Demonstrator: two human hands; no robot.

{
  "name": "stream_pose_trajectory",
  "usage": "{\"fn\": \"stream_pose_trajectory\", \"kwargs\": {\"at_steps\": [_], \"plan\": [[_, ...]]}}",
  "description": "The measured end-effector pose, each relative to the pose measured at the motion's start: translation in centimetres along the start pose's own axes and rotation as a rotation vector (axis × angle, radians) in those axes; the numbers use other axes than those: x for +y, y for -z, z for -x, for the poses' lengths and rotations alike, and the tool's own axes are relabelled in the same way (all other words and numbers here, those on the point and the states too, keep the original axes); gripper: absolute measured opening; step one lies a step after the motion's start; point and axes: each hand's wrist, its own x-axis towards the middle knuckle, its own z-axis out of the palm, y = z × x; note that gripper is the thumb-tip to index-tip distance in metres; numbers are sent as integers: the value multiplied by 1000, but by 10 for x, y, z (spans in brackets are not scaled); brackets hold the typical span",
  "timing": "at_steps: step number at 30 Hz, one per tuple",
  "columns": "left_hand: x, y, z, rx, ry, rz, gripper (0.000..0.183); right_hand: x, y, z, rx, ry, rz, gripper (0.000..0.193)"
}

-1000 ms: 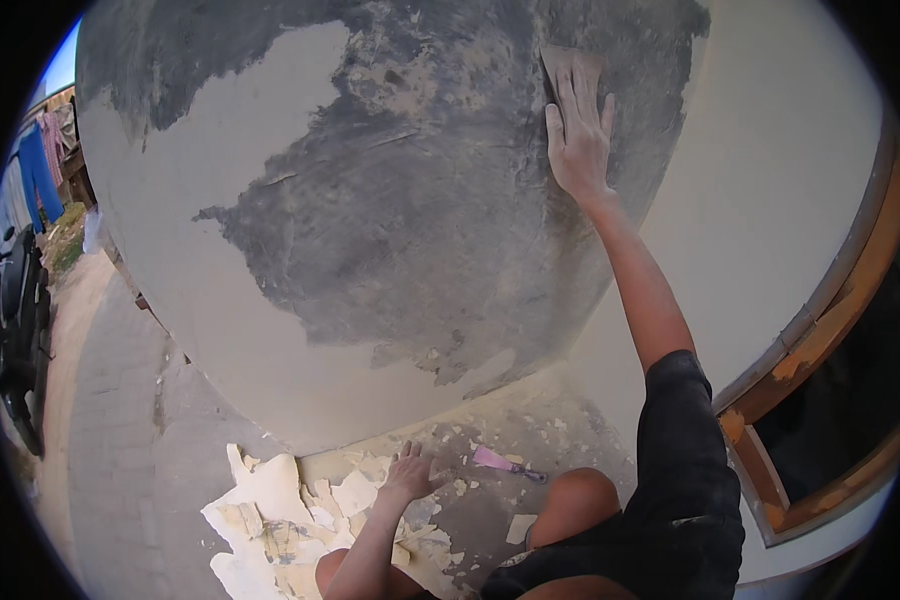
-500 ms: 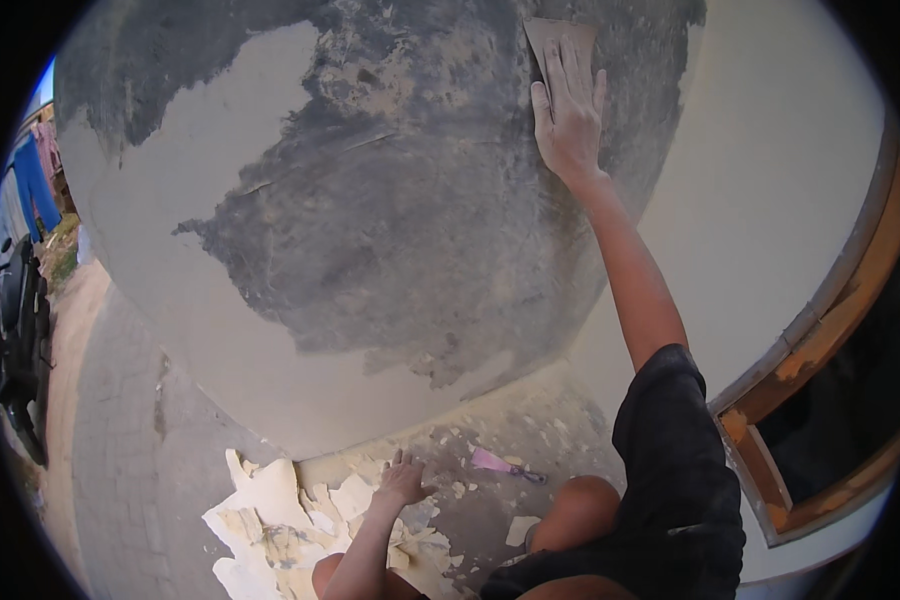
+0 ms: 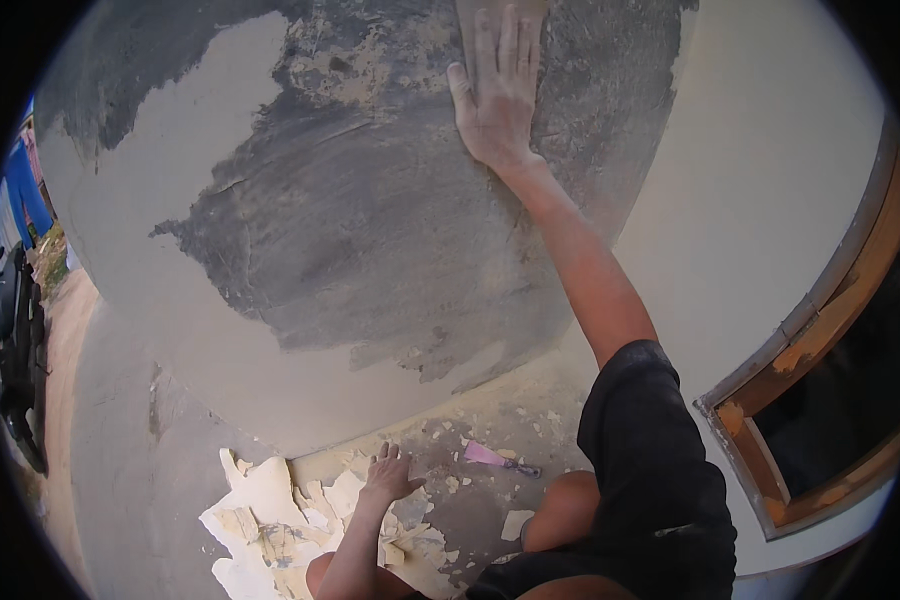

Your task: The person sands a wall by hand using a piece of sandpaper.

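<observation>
My right hand [image 3: 502, 105] is pressed flat, fingers stretched upward, over a grey-brown sheet of sandpaper [image 3: 470, 25] on the wall [image 3: 370, 220]. Part of the sheet is under the fingers, and the picture's top edge cuts it off. Dark grey patches show on the wall among paler, smooth coating. Low down, my left hand [image 3: 390, 475] has its fingers spread and nothing in it. It hangs in front of my knee, above peeled cream flakes [image 3: 260, 495]. To its right, a scraper with a pink blade [image 3: 485, 455] lies on the floor.
An orange-brown window frame [image 3: 760, 450] with dark glass stands at the right, past a cream wall [image 3: 760, 180]. Grey paving [image 3: 120, 430] runs along the left. Farther left are a black motorcycle [image 3: 15, 360] and hanging blue cloth [image 3: 25, 190].
My right hand and the sandpaper have moved left and slightly up across the wall. The left hand stays spread near the flakes. The whole view has shifted a little.
</observation>
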Motion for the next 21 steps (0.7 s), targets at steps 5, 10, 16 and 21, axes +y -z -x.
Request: {"fn": "stream_pose_trajectory", "kwargs": {"at_steps": [5,10,16,21], "plan": [[1,0,-1,-19,2,-8,71,21,34,54,-357,427,-99,54],[13,-3,-5,36,-8,-44,71,137,70,69,-56,-390,-1,55],[0,-10,-10,-38,3,-32,73,-30,26,83,-453,263,-258,58],[13,8,-4,37,31,-4,73,53,56,102,-279,73,59,53]]}}
